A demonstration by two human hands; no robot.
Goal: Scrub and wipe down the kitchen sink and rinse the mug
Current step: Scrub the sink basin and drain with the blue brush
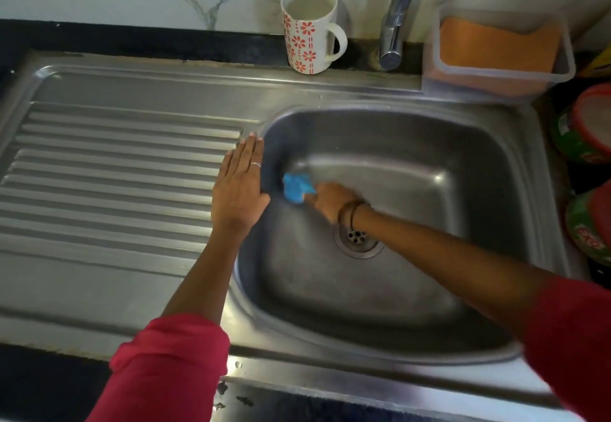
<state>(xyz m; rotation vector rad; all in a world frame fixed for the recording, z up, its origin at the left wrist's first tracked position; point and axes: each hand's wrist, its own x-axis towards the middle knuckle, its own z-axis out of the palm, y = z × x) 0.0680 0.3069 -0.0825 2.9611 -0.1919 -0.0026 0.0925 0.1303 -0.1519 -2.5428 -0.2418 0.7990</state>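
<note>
Our right hand (pixel 330 202) grips the blue scrubber (pixel 296 187) against the sink (pixel 413 170) wall. Our left hand (pixel 239 187) lies flat on the rim — fingers straight.

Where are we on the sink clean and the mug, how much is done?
Done: nothing I can confirm; shine alone doesn't prove the sink is scrubbed. In hand: the right hand grips a blue scrubber against the basin's left wall, while the left hand rests flat on the drainboard. Left: the mug stands on the back ledge beside the tap, holding cloudy liquid, unrinsed; wiping also remains.
</note>
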